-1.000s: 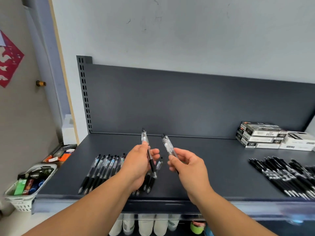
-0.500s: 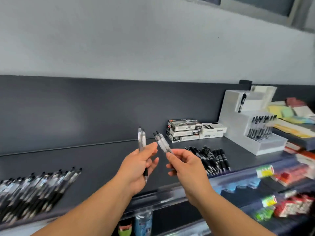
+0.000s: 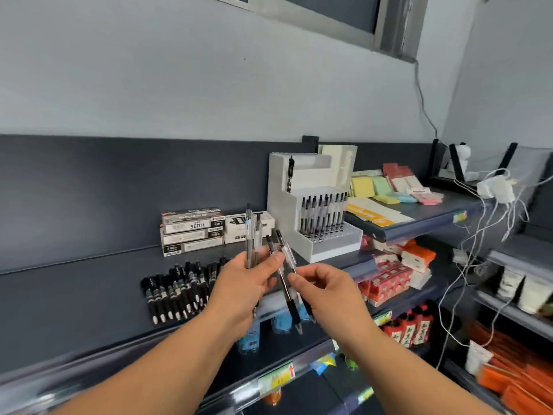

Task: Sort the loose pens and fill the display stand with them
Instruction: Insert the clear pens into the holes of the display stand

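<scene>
My left hand (image 3: 244, 287) grips a pair of clear pens (image 3: 250, 235) upright, tips down. My right hand (image 3: 326, 290) pinches another couple of clear pens (image 3: 284, 259), tilted left at the top, close beside the left hand's pair. Behind the hands stands the white stepped display stand (image 3: 314, 205); its middle step holds a row of several clear pens (image 3: 324, 214), and one black pen (image 3: 289, 173) hangs on the upper step. A pile of several black pens (image 3: 179, 287) lies on the dark shelf (image 3: 74, 295) left of my hands.
Stacked pen boxes (image 3: 193, 230) sit against the back panel left of the stand. Sticky-note pads (image 3: 389, 190) cover the raised shelf to the right. White cables and a charger (image 3: 496, 190) hang at far right. Lower shelves hold red and orange packages (image 3: 398, 271).
The view has swung right: the row of clear pens at the left is out of sight and the display stand is now near. Both hands keep their pens, now closer together.
</scene>
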{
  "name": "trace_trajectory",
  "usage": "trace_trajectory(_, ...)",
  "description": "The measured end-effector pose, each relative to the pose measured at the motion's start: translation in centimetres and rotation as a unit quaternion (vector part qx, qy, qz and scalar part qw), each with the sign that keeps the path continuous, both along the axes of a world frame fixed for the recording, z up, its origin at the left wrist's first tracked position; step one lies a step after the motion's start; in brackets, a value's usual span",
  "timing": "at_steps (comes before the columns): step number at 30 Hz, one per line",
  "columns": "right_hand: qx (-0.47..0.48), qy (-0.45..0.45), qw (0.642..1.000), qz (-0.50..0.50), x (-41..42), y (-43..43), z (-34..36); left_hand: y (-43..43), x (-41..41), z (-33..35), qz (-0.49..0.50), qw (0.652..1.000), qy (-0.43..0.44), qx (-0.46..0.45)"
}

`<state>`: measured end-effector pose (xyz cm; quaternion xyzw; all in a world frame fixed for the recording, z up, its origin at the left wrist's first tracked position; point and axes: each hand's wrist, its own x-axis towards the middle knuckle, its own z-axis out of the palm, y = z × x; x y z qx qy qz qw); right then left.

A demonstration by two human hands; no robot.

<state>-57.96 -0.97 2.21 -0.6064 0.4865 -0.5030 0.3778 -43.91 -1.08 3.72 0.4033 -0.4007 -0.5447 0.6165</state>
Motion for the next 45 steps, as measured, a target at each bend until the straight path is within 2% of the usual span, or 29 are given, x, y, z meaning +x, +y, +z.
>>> trace_trajectory(11, -0.002, -0.032, 0.997, -0.065, -8.9, -9.4, 0.9, -9.3, -6.9, 0.8, -0.002, 0.993, -0.112, -0.045)
trace_trajectory(23, -0.084, 0.033, 0.983, -0.159, -13.0, -23.0, 3.7, -20.8, -9.5, 2.7, 0.053, 0.985, -0.127, -0.104)
trace_trajectory(33, -0.155, 0.183, 0.967, -0.085, -12.5, -30.0, 3.2, -23.9, -10.1, 1.7, 0.178, 0.957, -0.199, -0.115)
trace_trajectory(40, -0.136, 0.264, 0.955, 0.0, -12.8, -32.2, 1.6, -24.5, -11.3, 2.0, 0.241, 0.936, -0.229, -0.114)
trace_trajectory(45, -0.14, 0.283, 0.949, 0.024, -12.8, -32.5, 0.9, -24.8, -11.6, 2.3, 0.272, 0.926, -0.232, -0.119)
